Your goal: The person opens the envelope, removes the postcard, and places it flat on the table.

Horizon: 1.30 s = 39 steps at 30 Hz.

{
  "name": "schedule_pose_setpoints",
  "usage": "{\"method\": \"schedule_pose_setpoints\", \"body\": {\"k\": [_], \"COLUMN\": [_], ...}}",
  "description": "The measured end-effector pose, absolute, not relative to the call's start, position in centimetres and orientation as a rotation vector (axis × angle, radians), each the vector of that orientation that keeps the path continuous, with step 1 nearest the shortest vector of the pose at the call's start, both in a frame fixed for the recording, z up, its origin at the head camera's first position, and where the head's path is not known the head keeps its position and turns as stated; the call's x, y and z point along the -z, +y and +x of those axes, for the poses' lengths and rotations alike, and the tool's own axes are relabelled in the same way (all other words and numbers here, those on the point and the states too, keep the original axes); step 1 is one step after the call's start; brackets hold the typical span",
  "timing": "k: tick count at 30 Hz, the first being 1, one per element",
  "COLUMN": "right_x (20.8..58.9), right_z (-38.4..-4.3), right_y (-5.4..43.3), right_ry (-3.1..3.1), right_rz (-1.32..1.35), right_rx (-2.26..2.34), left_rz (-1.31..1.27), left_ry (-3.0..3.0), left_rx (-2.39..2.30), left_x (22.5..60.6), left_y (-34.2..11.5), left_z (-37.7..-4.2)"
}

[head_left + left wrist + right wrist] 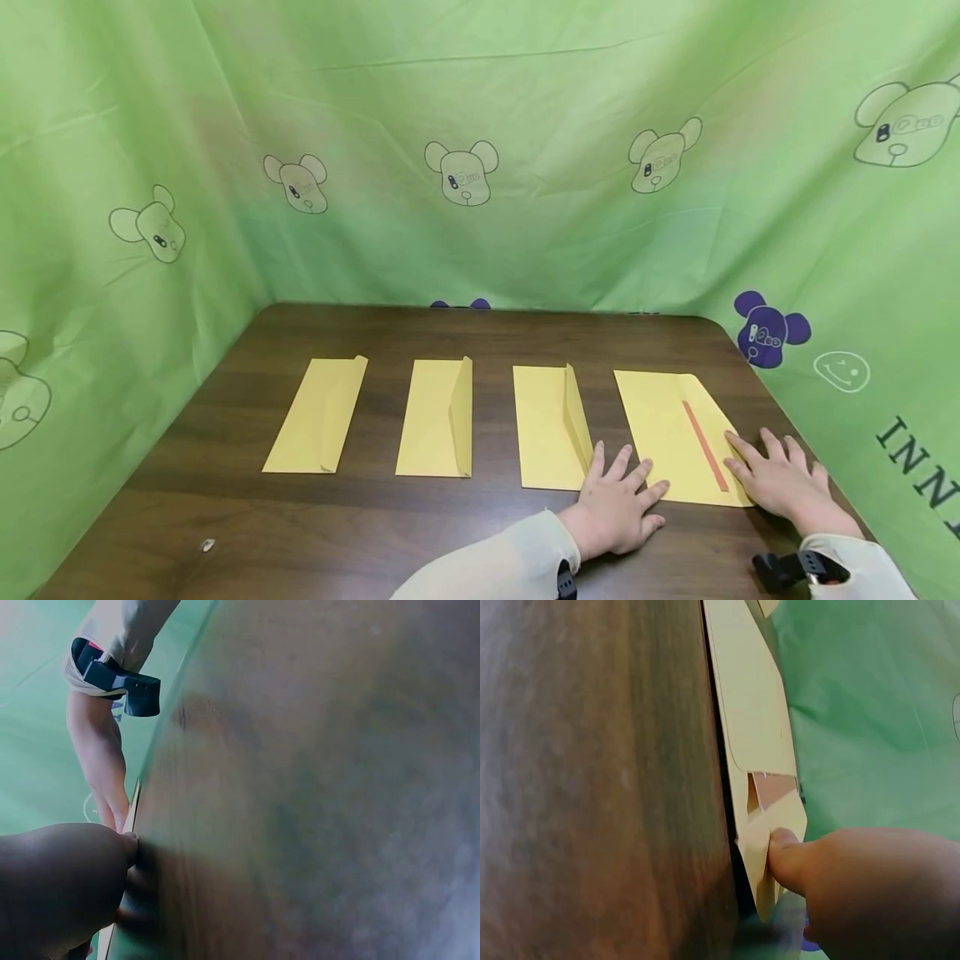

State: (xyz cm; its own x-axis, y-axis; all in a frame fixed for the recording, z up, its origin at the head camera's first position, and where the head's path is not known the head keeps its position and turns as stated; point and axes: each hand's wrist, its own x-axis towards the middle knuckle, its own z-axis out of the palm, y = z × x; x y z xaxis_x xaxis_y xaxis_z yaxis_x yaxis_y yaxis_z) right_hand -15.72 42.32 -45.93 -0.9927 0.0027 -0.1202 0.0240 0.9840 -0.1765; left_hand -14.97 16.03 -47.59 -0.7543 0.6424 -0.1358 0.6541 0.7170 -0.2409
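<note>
At the right of the table, in the head view, lies a yellow envelope [660,442] with its flap spread out to the right and a red-orange strip [705,446] along it. My left hand [615,504] rests with spread fingers over its lower left corner, beside a neighbouring yellow envelope [543,425]. My right hand [783,479] lies at the flap's right edge, thumb and index finger touching the paper, the other fingers spread past it. In the right wrist view the thumb [787,859] presses on the flap [757,832]; the fingers behind are mostly hidden.
Farther left lie two more yellow envelopes, one near the middle [431,417] and one leftmost [315,417], flaps folded over. A small whitish bit [207,545] sits on the brown table [300,533] at front left. Green printed cloth [465,250] hangs around the table.
</note>
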Motion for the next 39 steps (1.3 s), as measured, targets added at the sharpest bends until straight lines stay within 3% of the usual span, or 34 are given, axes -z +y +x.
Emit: {"method": "schedule_pose_setpoints", "body": {"k": [19, 39], "right_x": [46.2, 46.6], "right_z": [-17.1, -17.7], "right_y": [40.7, 42.0], "right_ry": [3.242, 3.172], "right_rz": [-0.341, -0.253], "right_rx": [0.06, 0.456], "left_rz": [1.09, 1.089], "left_ry": [2.856, 2.865], "left_rx": [0.431, 0.39], "left_x": [47.2, 47.5], "left_y": [16.3, 16.0], "left_z": [-14.7, -14.9]}}
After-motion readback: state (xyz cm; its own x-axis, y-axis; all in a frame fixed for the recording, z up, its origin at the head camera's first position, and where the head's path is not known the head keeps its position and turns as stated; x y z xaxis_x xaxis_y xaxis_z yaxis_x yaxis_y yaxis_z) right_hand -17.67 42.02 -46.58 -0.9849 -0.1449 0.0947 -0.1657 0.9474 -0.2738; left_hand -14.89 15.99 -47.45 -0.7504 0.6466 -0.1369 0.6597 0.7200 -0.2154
